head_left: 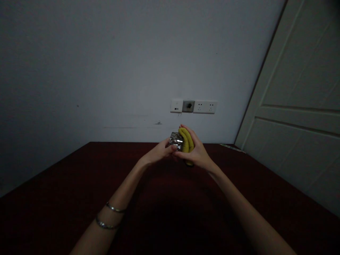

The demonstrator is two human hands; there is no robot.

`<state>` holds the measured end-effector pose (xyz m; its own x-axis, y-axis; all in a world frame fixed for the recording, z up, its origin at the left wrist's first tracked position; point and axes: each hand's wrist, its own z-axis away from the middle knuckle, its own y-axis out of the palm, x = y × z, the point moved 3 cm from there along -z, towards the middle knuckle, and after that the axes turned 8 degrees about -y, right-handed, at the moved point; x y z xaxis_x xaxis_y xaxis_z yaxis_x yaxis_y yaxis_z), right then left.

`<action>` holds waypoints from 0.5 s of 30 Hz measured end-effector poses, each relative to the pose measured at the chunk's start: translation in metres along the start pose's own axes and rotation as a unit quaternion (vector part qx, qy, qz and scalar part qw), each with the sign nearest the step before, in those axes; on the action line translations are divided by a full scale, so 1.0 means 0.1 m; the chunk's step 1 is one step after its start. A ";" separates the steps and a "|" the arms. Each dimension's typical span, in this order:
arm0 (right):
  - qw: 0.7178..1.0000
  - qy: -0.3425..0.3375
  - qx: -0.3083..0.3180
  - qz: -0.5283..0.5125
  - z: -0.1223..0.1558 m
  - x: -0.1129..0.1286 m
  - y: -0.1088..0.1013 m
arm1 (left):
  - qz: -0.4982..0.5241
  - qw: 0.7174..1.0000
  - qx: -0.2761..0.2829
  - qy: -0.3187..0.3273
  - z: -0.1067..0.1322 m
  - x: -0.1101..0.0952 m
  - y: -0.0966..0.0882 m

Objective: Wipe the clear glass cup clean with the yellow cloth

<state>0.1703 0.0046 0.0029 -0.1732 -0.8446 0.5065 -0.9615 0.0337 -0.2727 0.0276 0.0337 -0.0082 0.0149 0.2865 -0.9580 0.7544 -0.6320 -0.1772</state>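
Observation:
My left hand [159, 151] grips a small shiny silver block [176, 139] with a mirror-like, patterned surface; its thumb presses on the near lower edge. Against the block's right side, my right hand [199, 152] is wrapped round a soft-looking yellow thing [187, 139] with two curved, banana-like lobes. A dark-rimmed yellow end of it shows below the right palm. The two held things touch or nearly touch, above the dark red table. Fingers behind both things are mostly hidden.
The dark red tabletop [79, 184] reaches back to a pale wall [106, 71]. Wall sockets [204, 107] sit behind the hands. A white panelled door [297, 106] leans into view at the right, with a thin flat strip [232, 147] near its foot.

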 end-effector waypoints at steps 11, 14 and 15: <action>0.986 0.113 -0.057 -0.110 -0.08 -0.11 0.04 | -0.148 0.982 -0.094 0.076 0.04 -0.10 -0.01; 0.989 0.111 -0.024 -0.091 -0.07 -0.09 0.05 | -0.181 0.972 -0.123 0.087 0.05 -0.11 -0.02; 0.991 0.108 -0.016 -0.083 -0.07 -0.08 0.05 | -0.198 0.967 -0.133 0.089 0.05 -0.12 -0.02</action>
<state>0.1656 0.0158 0.0034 -0.0508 -0.7055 0.7069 -0.9861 -0.0765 -0.1472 0.0226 0.0279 0.0020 -0.2147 0.6016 -0.7694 0.8662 -0.2467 -0.4346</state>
